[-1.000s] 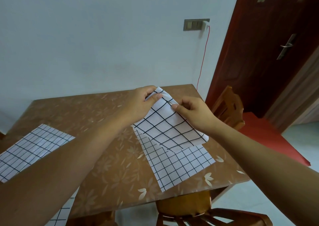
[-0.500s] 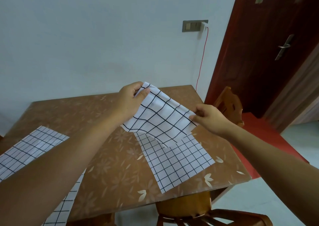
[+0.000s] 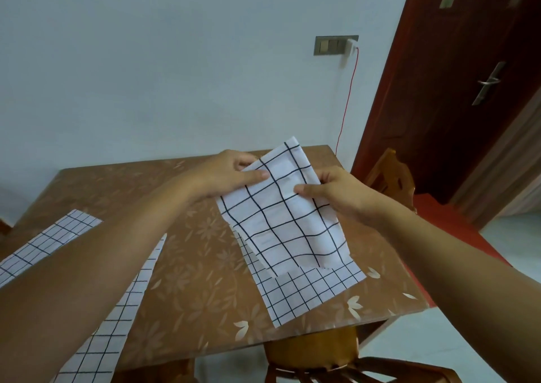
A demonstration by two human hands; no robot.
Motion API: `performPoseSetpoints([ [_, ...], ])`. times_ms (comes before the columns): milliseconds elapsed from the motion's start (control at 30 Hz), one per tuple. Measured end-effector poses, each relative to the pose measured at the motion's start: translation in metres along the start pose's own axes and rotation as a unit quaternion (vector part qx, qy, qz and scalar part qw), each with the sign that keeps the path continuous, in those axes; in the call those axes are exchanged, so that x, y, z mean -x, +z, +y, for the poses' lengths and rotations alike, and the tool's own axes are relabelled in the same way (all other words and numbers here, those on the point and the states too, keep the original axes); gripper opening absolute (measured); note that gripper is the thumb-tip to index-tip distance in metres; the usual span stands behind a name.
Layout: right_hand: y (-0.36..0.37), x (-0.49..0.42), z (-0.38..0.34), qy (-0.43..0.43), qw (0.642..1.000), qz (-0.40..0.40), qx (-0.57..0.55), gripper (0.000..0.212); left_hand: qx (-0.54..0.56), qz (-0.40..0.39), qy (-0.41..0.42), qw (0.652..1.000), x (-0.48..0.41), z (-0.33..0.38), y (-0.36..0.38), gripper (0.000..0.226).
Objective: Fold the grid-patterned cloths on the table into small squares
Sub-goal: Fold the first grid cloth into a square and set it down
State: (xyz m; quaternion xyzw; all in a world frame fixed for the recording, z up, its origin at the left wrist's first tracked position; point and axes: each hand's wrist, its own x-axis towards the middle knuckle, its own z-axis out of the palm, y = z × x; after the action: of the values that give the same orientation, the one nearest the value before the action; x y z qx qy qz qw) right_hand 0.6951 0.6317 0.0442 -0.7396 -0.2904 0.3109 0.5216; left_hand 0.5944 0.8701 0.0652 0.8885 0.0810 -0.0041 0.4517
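While the left hand (image 3: pixel 225 174) pinches the grid-patterned cloth (image 3: pixel 285 212) at its left edge, the right hand (image 3: pixel 336 193) grips its right edge above the table (image 3: pixel 190 265).

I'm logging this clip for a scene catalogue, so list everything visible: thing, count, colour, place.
held cloth: 1, white with black grid, lifted above the table between both hands
flat cloth: 1, white with finer black grid, on the table under the held one
left cloth: 1, white with black grid, table's left edge, partly behind the left forearm
table: 1, brown with leaf pattern, centre
chair: 1, wooden, right of the table
near chair: 1, wooden, at the table's near edge
switch plate: 1, grey, on the wall
red cable: 1, running down from the plug
door: 1, dark red, right
left hand: 1, grip on the held cloth's left edge
right hand: 1, grip on its right edge
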Motion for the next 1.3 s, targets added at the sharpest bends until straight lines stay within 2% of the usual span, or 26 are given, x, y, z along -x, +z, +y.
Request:
performPoseSetpoints([
  [67,-0.004,0.004,-0.003,0.032,0.995,-0.021,-0.089,0.022,0.076,-0.025,-0.027,0.996,0.007,-0.013,-0.002,0.047],
  [100,-0.005,0.005,-0.004,0.04,0.993,-0.022,-0.11,0.024,0.156,-0.048,-0.029,0.986,0.009,-0.023,0.0,0.059],
  [133,-0.006,0.007,-0.005,0.043,0.991,-0.017,-0.126,0.026,0.262,-0.072,-0.036,0.962,0.011,-0.033,0.006,0.071],
  [200,-0.006,0.009,-0.006,0.041,0.987,-0.003,-0.158,0.029,0.437,-0.094,-0.071,0.892,0.014,-0.051,0.022,0.091],
  [233,-0.005,0.009,-0.005,0.037,0.984,0.004,-0.176,0.031,0.482,-0.094,-0.088,0.866,0.014,-0.06,0.03,0.096],
  [300,-0.004,0.008,-0.001,0.028,0.977,0.024,-0.21,0.034,0.515,-0.106,-0.106,0.844,0.015,-0.067,0.046,0.095],
  [367,-0.003,0.006,0.005,0.024,0.972,0.047,-0.228,0.036,0.501,-0.107,-0.105,0.852,0.015,-0.067,0.058,0.09],
  [500,-0.004,0.001,0.021,0.042,0.966,0.084,-0.24,0.033,0.441,-0.015,-0.104,0.891,0.006,-0.059,0.068,0.049],
  [700,-0.013,0.001,0.048,0.071,0.989,0.057,-0.114,0.025,0.382,0.07,-0.123,0.913,-0.003,-0.068,0.071,0.041],
  [833,-0.016,0.002,0.059,0.067,0.989,0.08,-0.107,0.027,0.383,0.051,-0.125,0.914,-0.002,-0.069,0.074,0.06],
  [967,-0.021,0.004,0.066,0.069,0.988,0.079,-0.113,0.028,0.356,0.041,-0.132,0.924,-0.005,-0.064,0.081,0.029],
  [1100,-0.033,0.012,0.07,0.073,0.991,0.064,-0.09,0.028,0.308,0.058,-0.105,0.944,-0.006,-0.057,0.09,0.016],
  [1200,-0.043,0.021,0.072,0.07,0.995,0.03,-0.066,0.029,0.268,0.059,-0.086,0.958,-0.005,-0.047,0.096,0.017],
  [1300,-0.058,0.028,0.079,0.049,0.993,0.029,-0.103,0.031,0.274,0.051,-0.088,0.956,-0.006,-0.037,0.103,0.02],
])
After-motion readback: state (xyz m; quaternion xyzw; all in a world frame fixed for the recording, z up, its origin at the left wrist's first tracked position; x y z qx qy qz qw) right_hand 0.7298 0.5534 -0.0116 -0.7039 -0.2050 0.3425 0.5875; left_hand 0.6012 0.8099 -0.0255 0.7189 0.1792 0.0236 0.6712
